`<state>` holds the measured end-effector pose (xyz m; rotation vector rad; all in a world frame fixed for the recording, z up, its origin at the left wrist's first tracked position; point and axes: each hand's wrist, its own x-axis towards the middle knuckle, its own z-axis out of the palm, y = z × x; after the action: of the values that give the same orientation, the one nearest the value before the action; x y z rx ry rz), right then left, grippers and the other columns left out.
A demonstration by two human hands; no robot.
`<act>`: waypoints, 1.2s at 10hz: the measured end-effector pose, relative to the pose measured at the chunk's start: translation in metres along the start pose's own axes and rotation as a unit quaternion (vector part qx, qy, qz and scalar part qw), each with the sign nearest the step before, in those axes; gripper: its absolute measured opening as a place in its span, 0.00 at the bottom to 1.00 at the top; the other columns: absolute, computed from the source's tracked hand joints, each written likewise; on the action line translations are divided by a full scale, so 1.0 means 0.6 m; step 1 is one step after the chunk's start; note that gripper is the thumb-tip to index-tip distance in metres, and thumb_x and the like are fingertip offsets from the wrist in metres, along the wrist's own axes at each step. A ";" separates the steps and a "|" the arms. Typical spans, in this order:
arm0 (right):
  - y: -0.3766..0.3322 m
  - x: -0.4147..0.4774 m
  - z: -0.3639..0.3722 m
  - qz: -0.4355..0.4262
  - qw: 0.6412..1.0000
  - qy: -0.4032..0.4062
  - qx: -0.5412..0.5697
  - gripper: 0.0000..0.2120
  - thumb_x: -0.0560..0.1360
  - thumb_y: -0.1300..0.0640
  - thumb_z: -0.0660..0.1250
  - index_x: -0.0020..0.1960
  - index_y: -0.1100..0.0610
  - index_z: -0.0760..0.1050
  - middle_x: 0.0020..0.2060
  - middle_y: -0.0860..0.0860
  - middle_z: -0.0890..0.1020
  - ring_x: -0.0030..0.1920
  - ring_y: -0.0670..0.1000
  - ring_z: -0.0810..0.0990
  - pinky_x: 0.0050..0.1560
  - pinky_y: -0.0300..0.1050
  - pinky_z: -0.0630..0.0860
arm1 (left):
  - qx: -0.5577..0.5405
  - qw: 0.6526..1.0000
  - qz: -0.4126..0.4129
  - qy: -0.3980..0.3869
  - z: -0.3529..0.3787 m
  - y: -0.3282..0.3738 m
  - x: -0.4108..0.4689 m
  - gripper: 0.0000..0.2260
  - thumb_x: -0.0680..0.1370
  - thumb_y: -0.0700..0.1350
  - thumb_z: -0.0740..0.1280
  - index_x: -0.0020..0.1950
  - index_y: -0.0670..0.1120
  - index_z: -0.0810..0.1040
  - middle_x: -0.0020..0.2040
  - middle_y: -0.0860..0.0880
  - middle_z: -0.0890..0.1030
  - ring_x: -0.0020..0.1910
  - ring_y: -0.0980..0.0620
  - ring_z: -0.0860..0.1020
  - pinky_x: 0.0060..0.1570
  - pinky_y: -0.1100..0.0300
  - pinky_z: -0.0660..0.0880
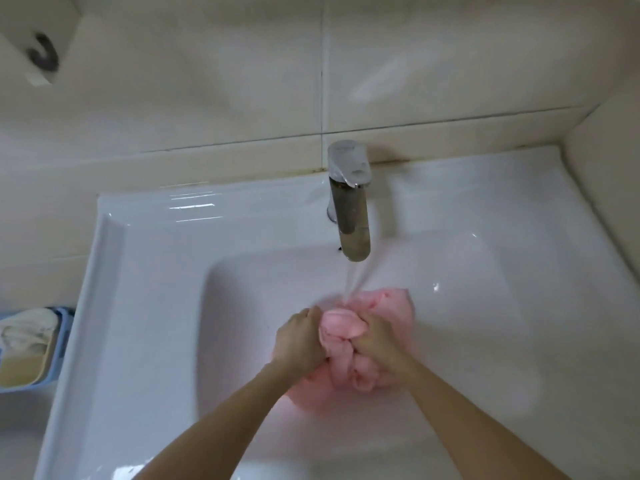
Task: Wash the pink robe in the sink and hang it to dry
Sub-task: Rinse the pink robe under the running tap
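Plainly, the main risk sits just beyond the grip. The water stream (355, 282) from the faucet (349, 209) lands on the far edge of the bunched pink robe (343, 325), right past the knuckles. A wad held this tight would probably shed water instead of soaking it in, and it could throw spray over the rim of the sink (138, 306). The folds buried inside the bundle may go unwashed unless the cloth is opened out and turned. Much of the robe hangs below and behind the two fists, down in the basin. If it settles over the drain, which I cannot see from here, the basin could fill while the tap runs. Wet fabric also grows heavy, so lifting it out by one small handful might let the rest slip free.

As for the grip itself, both hands are closed hard on the cloth. The left hand (301, 337) has its fingers curled round a fold on its side of the bundle. The right hand (377, 341) clenches a thicker roll that bulges up between the two fists. The hands sit close together with only pink fabric between them, as if rubbing one handful against the other. Neither hand touches the basin wall.
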<state>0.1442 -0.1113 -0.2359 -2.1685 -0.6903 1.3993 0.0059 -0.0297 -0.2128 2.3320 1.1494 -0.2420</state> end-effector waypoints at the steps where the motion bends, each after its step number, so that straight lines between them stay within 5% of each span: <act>1: -0.048 -0.023 0.041 -0.016 0.996 -0.025 0.081 0.11 0.71 0.56 0.71 0.53 0.57 0.79 0.43 0.49 0.81 0.44 0.49 0.79 0.48 0.41 0.77 | -0.030 0.989 0.057 0.137 -0.079 -0.003 -0.030 0.12 0.69 0.49 0.63 0.50 0.47 0.75 0.45 0.50 0.79 0.44 0.46 0.78 0.37 0.58 0.69; 2: -0.066 -0.044 0.087 -0.020 0.983 -0.060 0.171 0.06 0.75 0.64 0.63 0.40 0.59 0.76 0.27 0.50 0.80 0.27 0.47 0.79 0.28 0.38 0.76 | 0.003 0.961 0.146 0.236 -0.151 -0.008 -0.030 0.12 0.64 0.49 0.66 0.46 0.49 0.79 0.41 0.52 0.81 0.39 0.48 0.77 0.38 0.61 0.67; 3: -0.099 -0.069 0.136 -0.043 0.996 -0.036 0.063 0.10 0.81 0.61 0.55 0.45 0.59 0.74 0.37 0.54 0.80 0.35 0.48 0.77 0.29 0.34 0.74 | 0.112 0.962 0.151 0.199 -0.133 -0.033 -0.007 0.20 0.59 0.49 0.68 0.51 0.48 0.78 0.42 0.51 0.82 0.41 0.46 0.79 0.44 0.54 0.66; 4: -0.079 -0.059 0.156 -0.017 0.999 0.015 0.034 0.06 0.76 0.57 0.63 0.51 0.57 0.73 0.38 0.54 0.78 0.38 0.52 0.75 0.35 0.42 0.73 | 0.204 0.969 0.121 0.075 -0.045 -0.071 -0.001 0.26 0.61 0.49 0.72 0.58 0.43 0.78 0.57 0.42 0.80 0.57 0.39 0.78 0.61 0.37 0.64; 5: -0.029 -0.059 0.104 -0.011 0.972 0.234 -0.029 0.15 0.72 0.58 0.65 0.58 0.56 0.74 0.51 0.52 0.78 0.52 0.54 0.75 0.46 0.41 0.67 | 0.200 0.975 0.087 -0.043 -0.008 -0.067 -0.002 0.34 0.72 0.64 0.50 0.73 0.47 0.66 0.77 0.46 0.57 0.76 0.43 0.55 0.66 0.30 0.40; 6: -0.001 -0.046 0.068 0.108 0.971 0.213 0.030 0.16 0.75 0.58 0.62 0.62 0.59 0.73 0.58 0.57 0.75 0.58 0.59 0.75 0.55 0.47 0.71 | 0.183 0.977 0.099 -0.041 -0.002 -0.050 -0.003 0.45 0.65 0.72 0.41 0.77 0.50 0.55 0.78 0.46 0.51 0.77 0.41 0.48 0.64 0.29 0.34; 7: -0.020 -0.057 0.096 0.058 0.990 -0.056 0.115 0.10 0.74 0.68 0.58 0.48 0.60 0.77 0.39 0.53 0.81 0.41 0.51 0.79 0.41 0.42 0.74 | 0.253 0.955 0.124 -0.093 0.011 -0.053 -0.018 0.47 0.61 0.74 0.51 0.77 0.53 0.52 0.77 0.38 0.54 0.75 0.34 0.53 0.62 0.25 0.47; 8: -0.019 -0.059 0.108 0.041 0.993 -0.073 0.083 0.11 0.74 0.68 0.58 0.43 0.61 0.79 0.40 0.57 0.82 0.43 0.55 0.79 0.45 0.46 0.74 | 0.285 0.942 0.134 -0.118 0.015 -0.050 -0.031 0.42 0.61 0.73 0.62 0.72 0.57 0.64 0.75 0.36 0.60 0.73 0.32 0.57 0.61 0.25 0.52; 9: 0.009 -0.041 0.096 0.077 0.990 0.120 -0.018 0.18 0.76 0.60 0.61 0.65 0.54 0.73 0.57 0.57 0.79 0.58 0.58 0.77 0.55 0.47 0.72 | 0.303 0.934 0.155 -0.109 0.038 -0.049 -0.037 0.30 0.75 0.62 0.61 0.75 0.59 0.56 0.77 0.40 0.40 0.75 0.37 0.38 0.64 0.29 0.35; 10: 0.024 -0.035 0.078 0.069 0.986 0.100 -0.114 0.25 0.77 0.57 0.61 0.73 0.46 0.63 0.60 0.56 0.76 0.59 0.57 0.75 0.57 0.46 0.71 | 0.324 0.928 0.147 -0.110 0.039 -0.036 -0.041 0.29 0.76 0.60 0.59 0.76 0.57 0.55 0.77 0.42 0.38 0.75 0.38 0.36 0.66 0.31 0.36; 11: 0.027 -0.030 0.073 0.049 0.986 0.074 -0.138 0.26 0.77 0.56 0.59 0.73 0.44 0.63 0.61 0.57 0.75 0.60 0.58 0.75 0.59 0.46 0.70 | 0.291 0.945 0.125 -0.085 0.039 -0.043 -0.037 0.31 0.73 0.58 0.65 0.74 0.57 0.58 0.77 0.41 0.40 0.75 0.38 0.36 0.67 0.31 0.43; 12: 0.036 -0.031 0.072 0.050 0.991 0.078 -0.096 0.24 0.76 0.58 0.60 0.70 0.46 0.67 0.60 0.57 0.76 0.59 0.58 0.76 0.57 0.46 0.71 | 0.213 0.970 0.032 0.111 0.039 -0.056 -0.036 0.31 0.64 0.53 0.74 0.66 0.54 0.71 0.76 0.37 0.56 0.75 0.35 0.50 0.67 0.33 0.54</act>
<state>0.1012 -0.1345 -0.2528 -2.4632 -0.6896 1.2372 -0.0324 -0.0402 -0.2373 2.8284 1.2209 -0.2252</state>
